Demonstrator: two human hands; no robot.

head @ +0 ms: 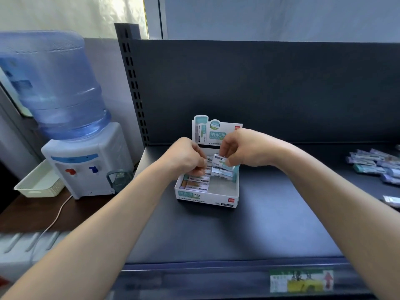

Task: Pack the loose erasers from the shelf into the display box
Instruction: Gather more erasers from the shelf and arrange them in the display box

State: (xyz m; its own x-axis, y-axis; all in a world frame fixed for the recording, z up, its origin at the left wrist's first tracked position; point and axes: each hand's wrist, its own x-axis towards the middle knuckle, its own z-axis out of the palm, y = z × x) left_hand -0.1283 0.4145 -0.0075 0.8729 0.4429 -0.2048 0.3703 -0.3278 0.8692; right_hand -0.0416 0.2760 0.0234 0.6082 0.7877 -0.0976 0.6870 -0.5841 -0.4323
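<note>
A white and teal display box (206, 197) stands on the dark shelf (238, 230), its printed flap upright at the back. Wrapped erasers (198, 184) lie in rows along its left side, and two more (223, 173) sit at the back right. My right hand (240, 149) pinches one wrapped eraser (219, 159) above the back of the box. My left hand (187, 156) has its fingers curled down onto the left row of erasers. Loose erasers (376, 164) lie in a pile at the shelf's far right.
A water dispenser (84, 167) with a large blue bottle (52, 85) stands left of the shelf, beside a white basket (40, 184). A perforated upright post (132, 83) and a dark back panel bound the shelf. One stray eraser (391, 200) lies at the right edge.
</note>
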